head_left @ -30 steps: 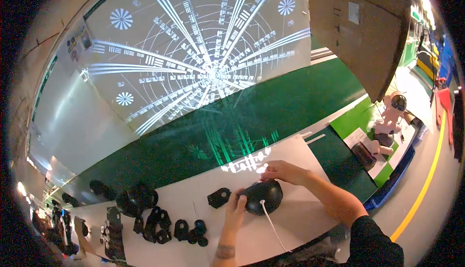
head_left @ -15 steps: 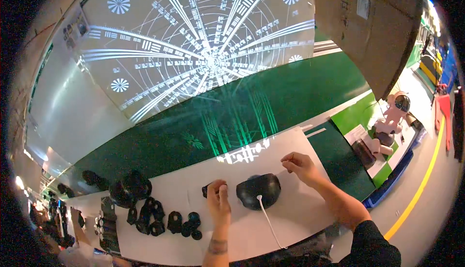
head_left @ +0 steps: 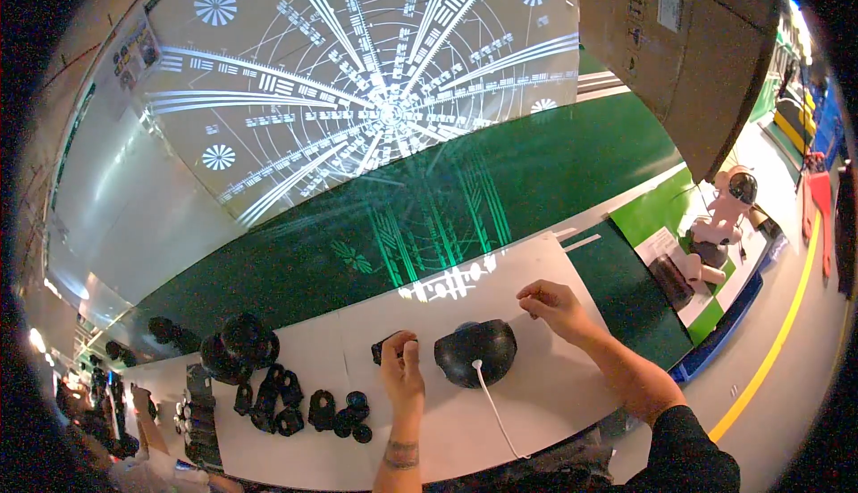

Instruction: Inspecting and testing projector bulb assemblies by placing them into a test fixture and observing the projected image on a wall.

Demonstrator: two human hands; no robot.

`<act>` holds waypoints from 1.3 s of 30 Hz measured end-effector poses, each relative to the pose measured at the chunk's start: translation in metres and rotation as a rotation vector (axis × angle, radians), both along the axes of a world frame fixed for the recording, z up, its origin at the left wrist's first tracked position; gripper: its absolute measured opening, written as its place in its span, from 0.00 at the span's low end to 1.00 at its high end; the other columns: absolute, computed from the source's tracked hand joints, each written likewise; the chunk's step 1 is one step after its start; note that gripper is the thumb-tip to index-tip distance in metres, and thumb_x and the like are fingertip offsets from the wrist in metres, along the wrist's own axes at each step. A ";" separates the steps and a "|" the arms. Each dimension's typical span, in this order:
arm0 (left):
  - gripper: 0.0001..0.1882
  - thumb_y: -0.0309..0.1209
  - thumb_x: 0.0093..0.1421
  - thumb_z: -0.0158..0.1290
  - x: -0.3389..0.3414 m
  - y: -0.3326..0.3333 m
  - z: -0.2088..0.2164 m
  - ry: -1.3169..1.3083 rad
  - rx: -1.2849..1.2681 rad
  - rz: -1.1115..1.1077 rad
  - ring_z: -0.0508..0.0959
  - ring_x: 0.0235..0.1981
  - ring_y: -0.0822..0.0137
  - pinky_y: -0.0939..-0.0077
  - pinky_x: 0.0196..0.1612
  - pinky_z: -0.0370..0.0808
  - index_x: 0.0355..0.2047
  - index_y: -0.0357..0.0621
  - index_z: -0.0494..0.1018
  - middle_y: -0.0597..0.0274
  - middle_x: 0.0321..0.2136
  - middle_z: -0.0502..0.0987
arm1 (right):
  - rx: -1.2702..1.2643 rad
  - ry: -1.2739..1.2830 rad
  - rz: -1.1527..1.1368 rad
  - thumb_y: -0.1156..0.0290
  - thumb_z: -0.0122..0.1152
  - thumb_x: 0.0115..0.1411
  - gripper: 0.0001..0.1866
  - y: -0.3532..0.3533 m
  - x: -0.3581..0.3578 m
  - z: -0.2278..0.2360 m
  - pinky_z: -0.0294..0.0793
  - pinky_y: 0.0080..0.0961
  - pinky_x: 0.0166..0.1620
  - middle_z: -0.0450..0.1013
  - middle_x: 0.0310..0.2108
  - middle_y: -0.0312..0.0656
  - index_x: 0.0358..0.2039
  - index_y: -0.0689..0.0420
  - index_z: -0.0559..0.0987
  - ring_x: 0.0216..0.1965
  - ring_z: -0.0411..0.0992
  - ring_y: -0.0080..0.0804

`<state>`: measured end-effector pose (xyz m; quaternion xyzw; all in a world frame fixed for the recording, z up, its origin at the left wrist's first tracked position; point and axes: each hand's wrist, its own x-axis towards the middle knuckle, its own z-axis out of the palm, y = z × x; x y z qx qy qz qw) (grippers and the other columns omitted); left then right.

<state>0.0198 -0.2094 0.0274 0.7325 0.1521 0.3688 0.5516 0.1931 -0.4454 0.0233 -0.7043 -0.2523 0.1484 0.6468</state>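
A rounded black device (head_left: pixel 474 355) rests on the white table, and a white cable (head_left: pixel 494 406) runs from its front toward the table's near edge. Just left of it, my left hand (head_left: pixel 404 375) has its fingers curled around a small black part (head_left: pixel 379 351), mostly hidden by the hand. To the device's right and a little farther off, my right hand (head_left: pixel 552 307) hovers with thumb and fingers pinched together. Whatever that pinch may hold is too small to make out. Neither hand touches the device.
Several black ring-shaped parts (head_left: pixel 288 387) and small round black pieces (head_left: pixel 356 406) lie on the left of the white table (head_left: pixel 295 464). Larger black domes (head_left: pixel 246 343) stand behind them. A projected white test pattern (head_left: pixel 391 114) covers the far panel. Cardboard (head_left: pixel 679 55) hangs at upper right.
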 end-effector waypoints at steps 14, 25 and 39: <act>0.11 0.34 0.69 0.48 -0.001 -0.003 0.008 0.029 0.023 0.009 0.68 0.28 0.79 0.84 0.32 0.66 0.43 0.39 0.73 0.69 0.31 0.74 | -0.020 -0.006 0.003 0.65 0.61 0.64 0.13 -0.002 0.000 0.004 0.75 0.22 0.37 0.76 0.31 0.37 0.42 0.62 0.79 0.31 0.73 0.22; 0.12 0.35 0.69 0.48 0.000 -0.002 0.009 0.030 0.005 -0.019 0.68 0.29 0.79 0.84 0.33 0.66 0.43 0.39 0.73 0.69 0.31 0.73 | -0.014 -0.003 0.004 0.67 0.61 0.63 0.12 -0.001 0.000 0.005 0.75 0.22 0.36 0.76 0.31 0.37 0.42 0.62 0.79 0.31 0.73 0.23; 0.11 0.33 0.69 0.47 -0.001 -0.004 0.015 0.063 -0.018 -0.029 0.72 0.33 0.77 0.82 0.35 0.69 0.44 0.40 0.73 0.66 0.35 0.75 | -0.010 0.024 0.004 0.66 0.61 0.64 0.12 -0.002 -0.002 0.012 0.75 0.21 0.36 0.75 0.30 0.36 0.42 0.62 0.79 0.31 0.72 0.22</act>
